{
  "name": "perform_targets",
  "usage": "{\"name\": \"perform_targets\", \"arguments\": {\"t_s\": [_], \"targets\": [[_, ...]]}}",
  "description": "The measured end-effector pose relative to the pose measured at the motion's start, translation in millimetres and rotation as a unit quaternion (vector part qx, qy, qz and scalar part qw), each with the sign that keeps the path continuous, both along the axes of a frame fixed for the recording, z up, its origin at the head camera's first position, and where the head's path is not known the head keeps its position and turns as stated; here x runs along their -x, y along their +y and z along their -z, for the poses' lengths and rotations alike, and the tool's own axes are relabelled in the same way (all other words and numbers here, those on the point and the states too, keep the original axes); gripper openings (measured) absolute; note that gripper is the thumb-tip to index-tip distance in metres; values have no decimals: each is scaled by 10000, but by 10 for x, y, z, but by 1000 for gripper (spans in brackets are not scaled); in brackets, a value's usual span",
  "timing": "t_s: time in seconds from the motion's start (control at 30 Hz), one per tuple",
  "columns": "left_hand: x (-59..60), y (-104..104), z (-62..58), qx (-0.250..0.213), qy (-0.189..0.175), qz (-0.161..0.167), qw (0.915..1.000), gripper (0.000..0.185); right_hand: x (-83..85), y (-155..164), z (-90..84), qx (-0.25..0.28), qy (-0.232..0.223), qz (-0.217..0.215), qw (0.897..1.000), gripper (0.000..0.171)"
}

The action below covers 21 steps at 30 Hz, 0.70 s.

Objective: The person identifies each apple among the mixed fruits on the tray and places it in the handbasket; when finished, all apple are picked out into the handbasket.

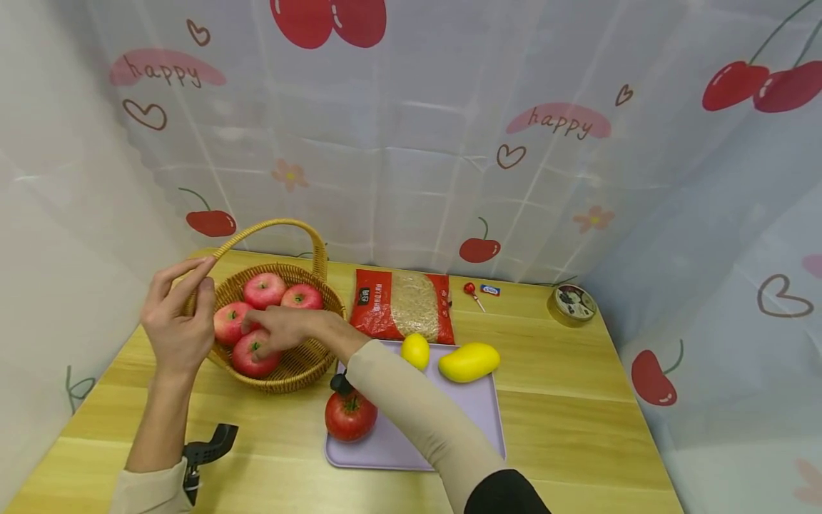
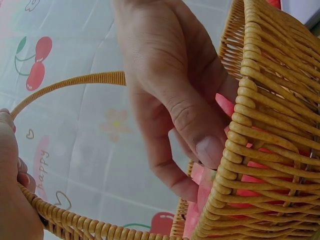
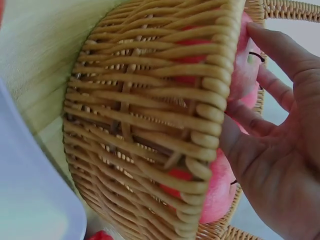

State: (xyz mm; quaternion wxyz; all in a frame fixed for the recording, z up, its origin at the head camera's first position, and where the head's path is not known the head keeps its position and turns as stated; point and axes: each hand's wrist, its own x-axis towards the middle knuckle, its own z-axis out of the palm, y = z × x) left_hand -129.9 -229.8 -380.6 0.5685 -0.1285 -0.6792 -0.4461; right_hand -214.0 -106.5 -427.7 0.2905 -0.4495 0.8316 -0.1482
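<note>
A wicker basket [image 1: 282, 385] with a tall handle [image 1: 282, 221] stands at the left of the table, several pink-red apples inside it. My left hand [image 1: 176, 314] grips the handle's left side, close to where it meets the rim. Down in the basket, my right hand [image 1: 289, 325] has its thumb and fingers curled around the front apple [image 1: 247, 357]. In the right wrist view, the thumb presses one side of that apple [image 3: 242, 75] near its stem, just over the woven rim. Another apple [image 3: 217, 195] lies beside the hand.
Right of the basket is a lilac tray [image 1: 475, 414] bearing a tomato [image 1: 349, 417], a lemon [image 1: 415, 350] and a mango [image 1: 469, 362]. Behind are a red food bag [image 1: 404, 307], a lollipop [image 1: 470, 289], a small packet [image 1: 490, 290] and a round tin [image 1: 571, 305]. A curtain [image 1: 411, 178] hangs behind.
</note>
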Motion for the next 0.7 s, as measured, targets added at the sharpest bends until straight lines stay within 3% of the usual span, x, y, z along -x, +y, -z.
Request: {"name": "perform_targets", "arguments": {"t_s": [0.27,0.5,0.7], "targets": [[11,10,-3,-1,38,19,10000,18,-5,-11,-62,-238,138,-3,9996,52],[9,9,-1,0,51,8,10000,18,-39,-34,-139,-445,-219,286,9984,53],[3,7,3,0,66,0,10000,18,-36,-9,-125,-375,-239,176,9989,51]]}}
